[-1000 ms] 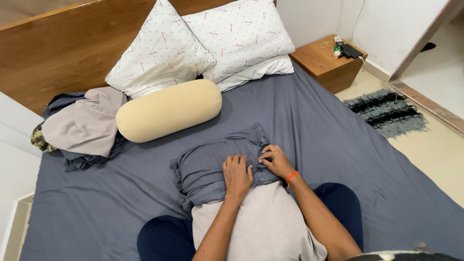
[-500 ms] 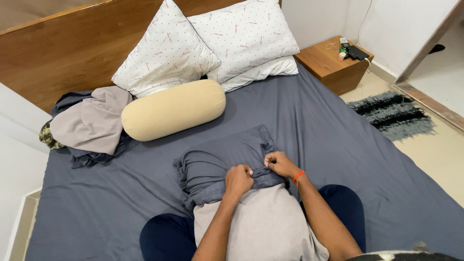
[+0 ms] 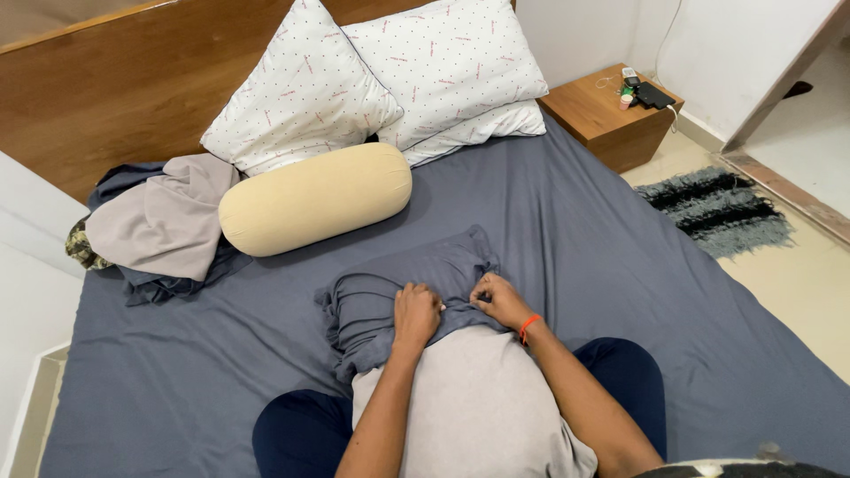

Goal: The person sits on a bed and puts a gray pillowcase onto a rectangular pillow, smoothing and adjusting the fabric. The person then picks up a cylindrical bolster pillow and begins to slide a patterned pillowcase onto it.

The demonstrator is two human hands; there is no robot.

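A beige pillow [image 3: 474, 403] lies across my lap, its far end covered by a bunched blue-grey pillowcase [image 3: 390, 283]. My left hand [image 3: 414, 314] grips the gathered edge of the pillowcase on the left side. My right hand [image 3: 498, 301], with an orange band at the wrist, pinches the same edge on the right. Both hands sit side by side at the line where the case meets the bare pillow.
Blue-grey sheet [image 3: 620, 257] covers the bed. A cream bolster [image 3: 314, 199], two white patterned pillows [image 3: 381, 80] and a heap of grey cloth [image 3: 159, 221] lie by the wooden headboard [image 3: 106, 88]. A wooden nightstand [image 3: 611, 111] and dark rug [image 3: 717, 212] stand to the right.
My hands closed on the pillowcase edge, drew it toward me half a second ago, then shifted up and left along the edge, still gripping it.
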